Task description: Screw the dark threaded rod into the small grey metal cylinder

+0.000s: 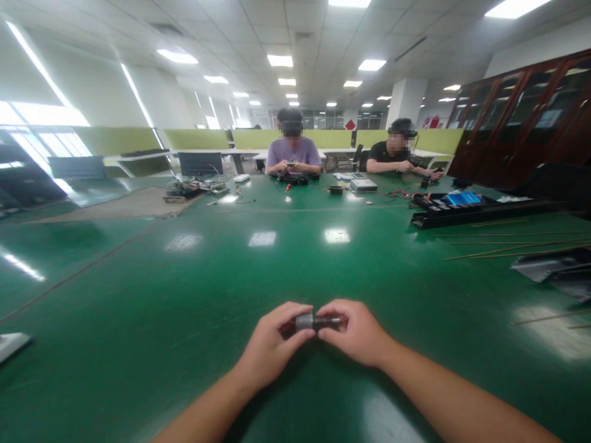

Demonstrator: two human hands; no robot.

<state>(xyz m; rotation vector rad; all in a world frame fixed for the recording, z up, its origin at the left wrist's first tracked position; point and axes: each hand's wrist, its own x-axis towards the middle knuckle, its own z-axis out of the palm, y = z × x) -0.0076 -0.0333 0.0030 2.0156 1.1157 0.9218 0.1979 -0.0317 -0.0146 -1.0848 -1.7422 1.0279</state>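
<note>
A small metal cylindrical part [305, 321] lies sideways between my hands, just above or on the green table; which of the two I cannot tell. Its left end is a wide silvery barrel, and a narrower, dark, ridged shaft [325, 322] runs to the right. My left hand [274, 341] is closed round the barrel, thumb in front and fingers behind. The shaft is held by my right hand [357, 332], with its thumb and fingers curled about the far end. My fingers hide both ends of the part.
The green table [221, 264] spreads out ahead. Thin rods [503, 249] and black channel-shaped trays [466, 212] lie at the right. A pile of electronic parts [194, 187] sits far left. A white object [13, 346] is at the left edge. Two people [295, 154] work across the table.
</note>
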